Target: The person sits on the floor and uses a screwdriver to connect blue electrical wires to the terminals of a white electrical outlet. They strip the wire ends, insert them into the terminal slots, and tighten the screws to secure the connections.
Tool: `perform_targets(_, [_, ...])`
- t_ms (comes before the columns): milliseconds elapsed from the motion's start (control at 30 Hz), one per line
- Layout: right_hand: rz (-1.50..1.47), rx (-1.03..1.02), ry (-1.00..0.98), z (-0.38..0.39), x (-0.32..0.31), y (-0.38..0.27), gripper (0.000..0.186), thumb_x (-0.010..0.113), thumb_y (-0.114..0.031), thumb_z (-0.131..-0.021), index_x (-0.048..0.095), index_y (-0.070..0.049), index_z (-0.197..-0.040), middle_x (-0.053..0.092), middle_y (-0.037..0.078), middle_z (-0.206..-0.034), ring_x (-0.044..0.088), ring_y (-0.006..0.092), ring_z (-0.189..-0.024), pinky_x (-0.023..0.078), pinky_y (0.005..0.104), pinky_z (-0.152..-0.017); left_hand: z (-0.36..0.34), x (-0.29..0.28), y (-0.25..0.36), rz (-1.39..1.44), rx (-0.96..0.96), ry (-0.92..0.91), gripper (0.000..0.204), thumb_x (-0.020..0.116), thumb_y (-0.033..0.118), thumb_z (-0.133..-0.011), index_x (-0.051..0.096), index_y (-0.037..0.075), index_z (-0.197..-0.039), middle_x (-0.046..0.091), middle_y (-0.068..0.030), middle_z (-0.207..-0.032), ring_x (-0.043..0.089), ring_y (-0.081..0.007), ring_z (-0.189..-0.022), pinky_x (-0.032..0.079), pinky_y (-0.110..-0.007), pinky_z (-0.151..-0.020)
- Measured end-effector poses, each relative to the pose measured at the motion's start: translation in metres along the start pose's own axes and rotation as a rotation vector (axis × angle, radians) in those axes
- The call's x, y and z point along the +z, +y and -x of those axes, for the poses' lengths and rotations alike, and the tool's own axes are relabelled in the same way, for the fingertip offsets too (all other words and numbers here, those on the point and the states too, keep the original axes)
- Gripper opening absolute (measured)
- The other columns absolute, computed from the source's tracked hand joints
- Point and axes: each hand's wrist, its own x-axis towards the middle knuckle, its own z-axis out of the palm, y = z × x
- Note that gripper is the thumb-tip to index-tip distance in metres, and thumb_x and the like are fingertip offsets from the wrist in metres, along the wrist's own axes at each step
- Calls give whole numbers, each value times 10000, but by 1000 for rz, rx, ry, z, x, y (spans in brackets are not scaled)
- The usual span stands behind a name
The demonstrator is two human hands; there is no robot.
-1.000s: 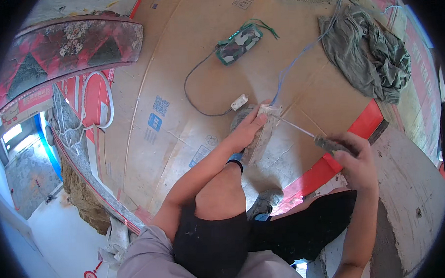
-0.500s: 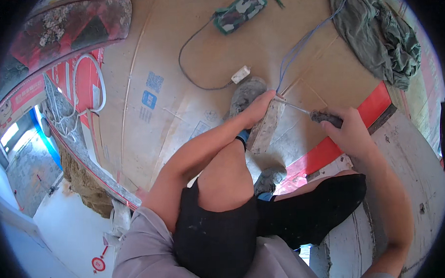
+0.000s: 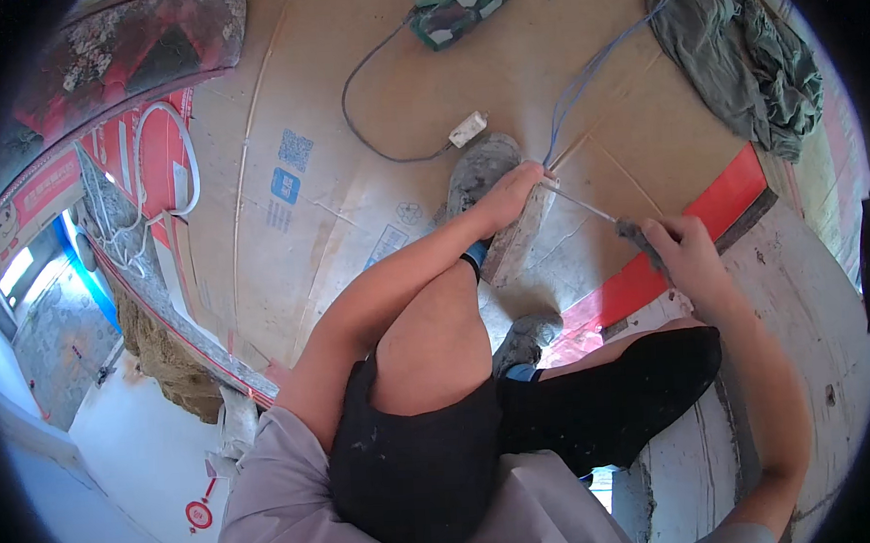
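Note:
My right hand (image 3: 689,260) is closed round the dark handle of a screwdriver (image 3: 587,206). Its thin metal shaft slants up and left to the top end of a dusty, long, narrow block (image 3: 523,243). At that same end my left hand (image 3: 511,198) is closed, fingers wrapped over the block beside my shoe. Thin blue-grey wires (image 3: 582,88) run down to the fingertips; how they meet the block is hidden. The block's lower end stands between my two dusty shoes (image 3: 530,337).
Cardboard sheeting (image 3: 351,130) covers the floor. Ahead lie a camouflage pouch (image 3: 464,11) and a corded white socket (image 3: 469,129). A crumpled green cloth (image 3: 737,64) lies far right. A red strip (image 3: 681,241) borders the worn pale surface (image 3: 795,285) at right. White cable (image 3: 171,118) hangs at left.
The screwdriver's handle has shifted slightly right and down, and my right hand's hold on it has turned. My left hand stays at the block's end. The whole view has shifted slightly.

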Motion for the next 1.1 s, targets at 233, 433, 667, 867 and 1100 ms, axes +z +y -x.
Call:
perform_targets(233, [-235,-430,493,-5,16,-16,173,637,-172,-928,648,-8,-982,608,22,-765,588,143,-613,444,299,-514,5,-3,10,320,-174,16,475,312,427,-1043,616,69,-1113,601,-27,-957,540,-120,-873,449,-305,-837])
perform_targets(433, [-369,156,189,-4,-10,-22,184,628,-146,-926,609,3,-1033,553,39,-746,574,118,-714,455,268,-639,1,-4,7,320,-159,30,486,317,439,-1045,619,68,-1133,610,-28,-960,554,-123,-875,465,-305,-822])
perform_targets(667, [-160,-466,548,8,18,-26,243,634,-155,-927,562,17,-1083,592,63,-836,571,137,-808,459,285,-741,3,-1,10,405,-192,31,494,320,447,-1047,619,66,-1146,610,-27,-974,548,-125,-899,454,-304,-846])
perform_targets(867, [-179,-226,437,4,11,3,290,652,-126,-908,548,12,-1142,590,77,-969,572,143,-904,459,279,-827,0,0,3,348,-191,64,497,324,449,-1048,622,69,-1168,621,-26,-990,555,-122,-905,454,-303,-855])
perform_targets(1100, [-275,-200,495,2,18,5,292,614,-96,-910,534,11,-1169,570,91,-1029,553,160,-967,439,287,-877,0,-2,4,388,-214,44,521,349,520,-1027,590,111,-1241,654,-43,-935,618,-152,-795,523,-338,-717])
